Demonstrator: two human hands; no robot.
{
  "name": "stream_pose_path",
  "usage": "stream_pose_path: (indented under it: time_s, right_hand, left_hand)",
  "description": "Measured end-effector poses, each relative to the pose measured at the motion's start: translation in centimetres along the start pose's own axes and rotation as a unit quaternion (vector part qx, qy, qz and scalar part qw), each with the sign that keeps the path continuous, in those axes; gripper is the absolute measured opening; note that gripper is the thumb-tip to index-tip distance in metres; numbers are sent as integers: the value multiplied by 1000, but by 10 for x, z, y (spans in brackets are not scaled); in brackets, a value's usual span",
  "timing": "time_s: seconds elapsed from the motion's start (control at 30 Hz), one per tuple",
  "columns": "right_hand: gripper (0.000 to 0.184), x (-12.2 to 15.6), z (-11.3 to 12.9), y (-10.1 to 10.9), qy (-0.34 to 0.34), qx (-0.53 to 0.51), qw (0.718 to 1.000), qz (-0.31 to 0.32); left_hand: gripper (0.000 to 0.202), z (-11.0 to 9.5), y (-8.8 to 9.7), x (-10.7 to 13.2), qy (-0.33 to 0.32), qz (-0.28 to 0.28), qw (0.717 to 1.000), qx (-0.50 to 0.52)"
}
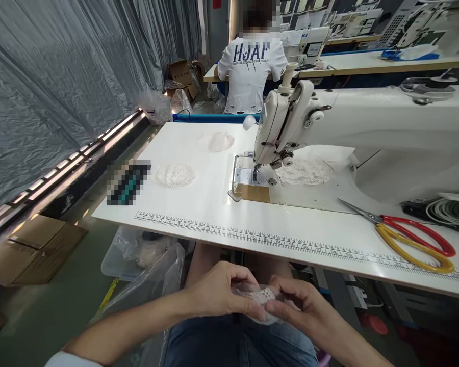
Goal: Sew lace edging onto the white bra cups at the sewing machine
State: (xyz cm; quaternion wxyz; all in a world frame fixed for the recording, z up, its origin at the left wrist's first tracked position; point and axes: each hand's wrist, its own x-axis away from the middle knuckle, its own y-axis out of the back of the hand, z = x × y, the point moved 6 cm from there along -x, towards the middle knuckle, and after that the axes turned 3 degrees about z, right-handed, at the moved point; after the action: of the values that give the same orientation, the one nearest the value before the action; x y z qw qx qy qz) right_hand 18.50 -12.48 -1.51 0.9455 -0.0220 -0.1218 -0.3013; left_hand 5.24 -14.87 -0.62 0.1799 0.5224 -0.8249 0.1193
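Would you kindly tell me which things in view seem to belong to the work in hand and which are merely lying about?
Likely the job's:
- White lace, held by left hand and right hand
- Pale pieces on the table
- Sewing machine, probably
- Scissors, perhaps, though unheld

Seemingly just lying about:
- Cardboard box at left
- Coiled cable

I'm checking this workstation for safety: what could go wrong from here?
The left hand and right hand hold white lace over the lap, so it might drop if their grip slips. The scissors lie with handles near the front edge of the table, where an arm could knock them off.
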Motion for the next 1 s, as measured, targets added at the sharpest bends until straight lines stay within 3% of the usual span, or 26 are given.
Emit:
stream_pose_path:
  time_s: [0.37, 0.6, 0.8, 1.0]
  right_hand:
    - [41, -1, -10, 2, -5, 99, 992, -76]
    - [49, 0, -18, 3, -11, -44, 997, 65]
    - [23, 9, -30, 4, -50, -108, 990, 69]
    - [21, 10, -31, 3, -46, -131, 986, 97]
  left_hand:
    - [28, 6, -4, -2, -15, -37, 993, -108]
    - [39, 27, 5, -6, 47, -38, 994, 94]
    - [39, 42, 10, 2, 83, -29, 967, 240]
    - [40, 42, 0, -2, 113, -10, 966, 231]
